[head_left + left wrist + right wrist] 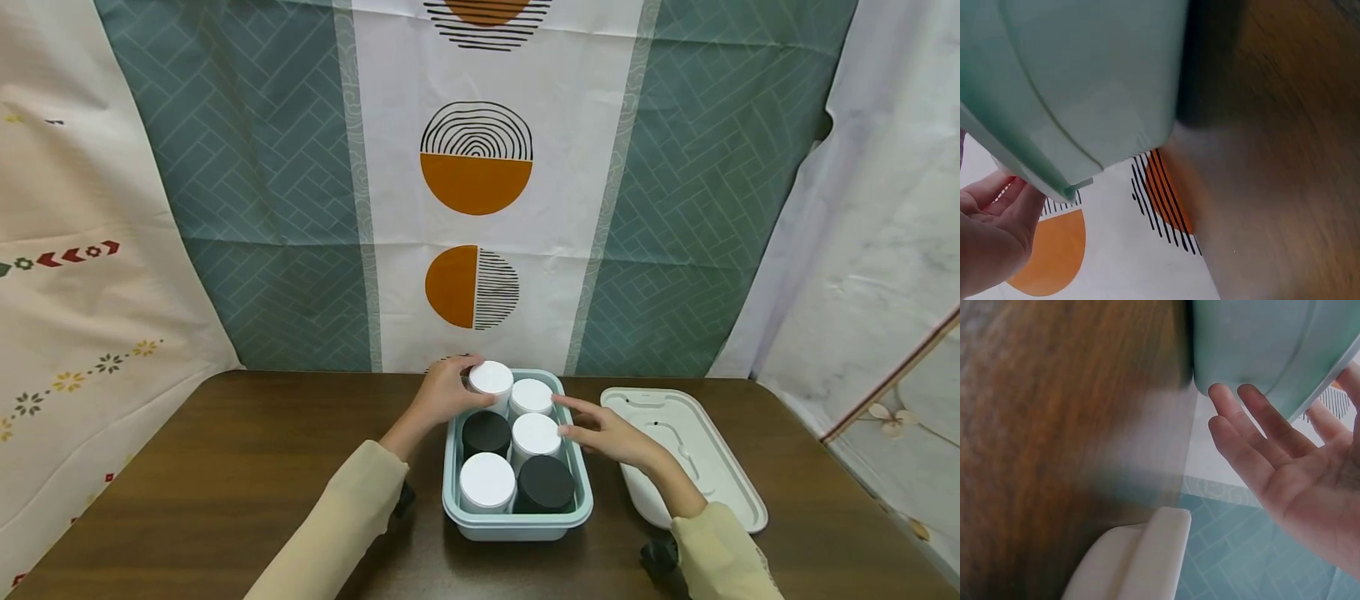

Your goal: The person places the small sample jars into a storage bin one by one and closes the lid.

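A pale green plastic tub (pixel 452 475) holds several round jars, most with white tops and two with black ones. My left hand (pixel 444 390) grips the white-topped jar (pixel 491 377) in the far left corner, which sits higher than its neighbours. In the left wrist view the left hand's fingers pass behind the tub's rim, so the jar is hidden there. At the tub's right side, my right hand (pixel 611 433) has its thumb and forefinger by two other white jars (pixel 536 435). The right wrist view shows its other fingers (pixel 1241 450) spread and loosely bent outside the tub wall.
A white lid (pixel 705 450) lies on the dark wooden table (pixel 300 483) to the right of the tub, partly under the right forearm. Behind the table hangs a patterned curtain (pixel 480 225) in green and white.
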The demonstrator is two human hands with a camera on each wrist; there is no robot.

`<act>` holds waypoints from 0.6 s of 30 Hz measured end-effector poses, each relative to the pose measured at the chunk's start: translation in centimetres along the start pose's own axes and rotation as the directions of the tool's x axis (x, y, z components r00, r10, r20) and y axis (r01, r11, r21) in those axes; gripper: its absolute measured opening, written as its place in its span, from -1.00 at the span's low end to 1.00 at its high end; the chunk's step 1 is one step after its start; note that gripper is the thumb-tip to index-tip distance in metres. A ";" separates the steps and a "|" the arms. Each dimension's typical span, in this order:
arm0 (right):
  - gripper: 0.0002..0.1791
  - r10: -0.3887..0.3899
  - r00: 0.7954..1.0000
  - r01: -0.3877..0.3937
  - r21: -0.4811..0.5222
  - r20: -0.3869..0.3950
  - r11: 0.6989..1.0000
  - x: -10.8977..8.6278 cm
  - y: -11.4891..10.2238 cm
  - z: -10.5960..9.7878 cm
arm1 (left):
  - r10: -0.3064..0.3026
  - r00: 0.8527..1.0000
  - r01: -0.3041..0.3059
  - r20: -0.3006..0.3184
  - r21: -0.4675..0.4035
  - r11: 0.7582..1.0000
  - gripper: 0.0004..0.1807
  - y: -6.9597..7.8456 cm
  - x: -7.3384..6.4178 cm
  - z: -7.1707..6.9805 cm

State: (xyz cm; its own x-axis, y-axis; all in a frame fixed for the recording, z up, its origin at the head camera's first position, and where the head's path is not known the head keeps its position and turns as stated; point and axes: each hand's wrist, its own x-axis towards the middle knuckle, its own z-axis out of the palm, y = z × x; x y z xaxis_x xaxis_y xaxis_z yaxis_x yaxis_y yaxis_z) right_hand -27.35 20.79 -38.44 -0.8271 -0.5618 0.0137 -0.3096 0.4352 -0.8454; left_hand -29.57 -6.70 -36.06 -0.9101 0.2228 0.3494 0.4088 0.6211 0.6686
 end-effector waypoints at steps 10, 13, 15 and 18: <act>-0.37 0.000 1.000 0.000 -0.003 -0.002 1.000 0.0 0.1 0.1 | 0.020 0.993 -0.033 0.117 0.111 0.993 -0.40 -0.1 0.3 -0.4; -0.36 0.005 1.000 -0.005 0.008 0.001 1.000 0.0 0.1 0.1 | 0.017 0.989 -0.036 0.145 0.128 0.991 -0.40 -0.1 0.4 -0.6; -0.36 0.008 1.000 -0.008 0.012 0.000 1.000 0.0 0.1 0.1 | 0.020 0.987 -0.044 0.159 0.145 0.989 -0.41 -0.2 0.4 -0.7; -0.36 0.011 1.000 -0.011 0.010 0.000 1.000 0.0 0.0 0.2 | 0.037 0.985 -0.064 0.169 0.159 0.985 -0.46 -0.2 0.3 -0.7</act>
State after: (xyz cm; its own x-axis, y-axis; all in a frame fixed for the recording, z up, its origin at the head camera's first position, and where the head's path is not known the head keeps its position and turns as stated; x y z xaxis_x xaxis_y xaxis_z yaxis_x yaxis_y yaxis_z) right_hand -27.29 20.63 -38.56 -0.8306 -0.5569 0.0042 -0.2958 0.4347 -0.8506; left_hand -29.88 -7.27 -35.66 -0.8928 0.3691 0.2580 0.4502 0.7173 0.5318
